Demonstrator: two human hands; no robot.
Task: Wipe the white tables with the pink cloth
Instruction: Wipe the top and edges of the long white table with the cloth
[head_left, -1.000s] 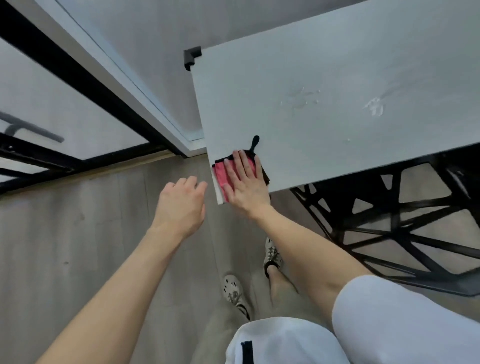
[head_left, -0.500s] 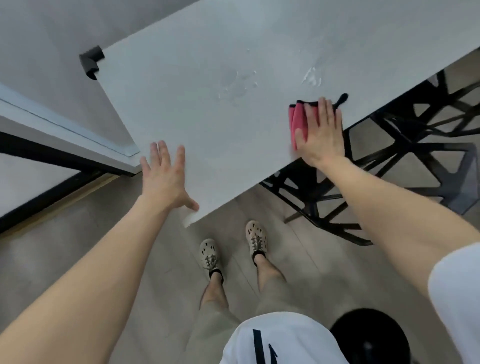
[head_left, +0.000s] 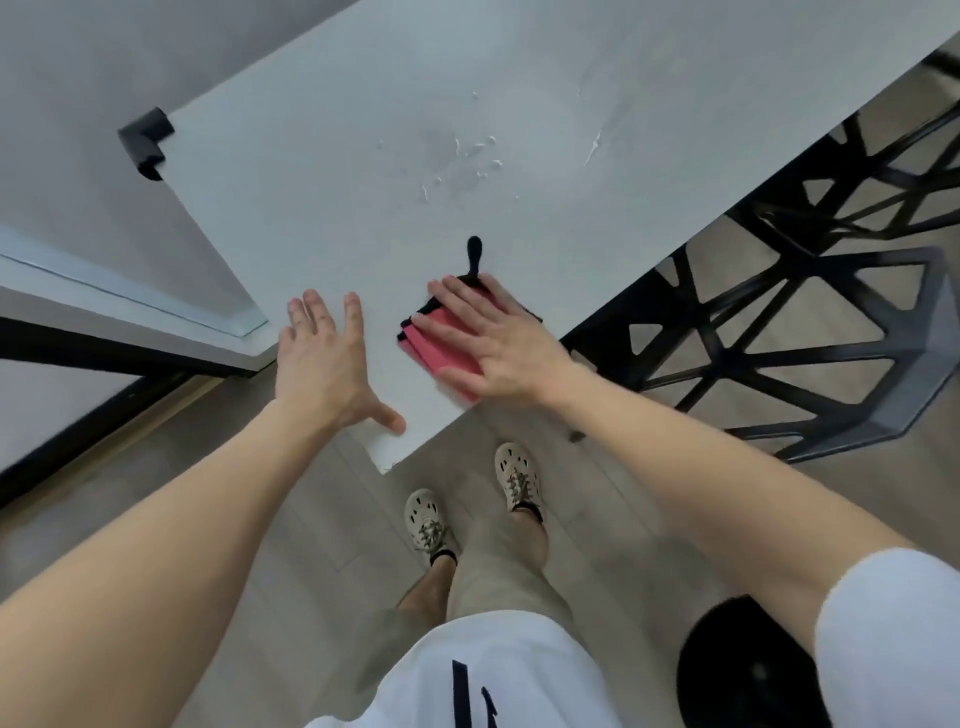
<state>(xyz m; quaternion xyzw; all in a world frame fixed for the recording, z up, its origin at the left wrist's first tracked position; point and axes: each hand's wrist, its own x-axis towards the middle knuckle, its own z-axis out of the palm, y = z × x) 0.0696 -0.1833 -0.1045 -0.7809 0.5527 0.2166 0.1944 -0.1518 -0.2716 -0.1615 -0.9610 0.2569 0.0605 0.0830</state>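
The right hand, fingers straight and spread, is pressing the folded cloth flat on the table and is bringing it back to the near corner from farther along the front edge half a second ago. The left hand, also flat and spread, is staying braced on the top just beside it. Beyond the cloth, droplets are still lying unwiped, so this table is likely needing further strokes outward

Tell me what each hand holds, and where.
Nothing gripped: right hand presses flat on top of the pink cloth; left hand rests flat on the white table.
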